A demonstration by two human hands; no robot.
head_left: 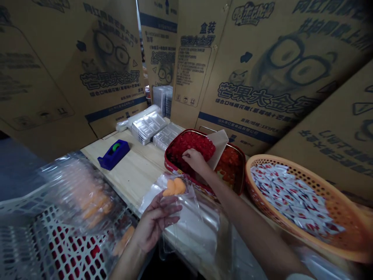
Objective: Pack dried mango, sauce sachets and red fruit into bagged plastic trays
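Observation:
My right hand (pixel 194 160) reaches into the red tin (pixel 168 165), over small red pieces (pixel 194 142). Its fingertips are pinched together, and whatever may be between them is too small to make out. A pale upright divider (pixel 217 146) splits the tin; orange pieces (pixel 229 161) fill the other side. Palm up, my left hand (pixel 157 221) has its fingers stretched out and apart, close beside a clear plastic bag (pixel 189 202). Several rounded orange pieces (pixel 175 187) lie at the near end of that plastic, just beyond my left fingertips.
An orange basket (pixel 262 198) of small white packets (pixel 294 198) stands right. Left are a blue tape dispenser (pixel 113 154) and a white crate (pixel 67 249) with filled clear bags (pixel 90 190). Clear plastic trays (pixel 148 124) sit behind. Tall cardboard boxes (pixel 192 62) wall the back.

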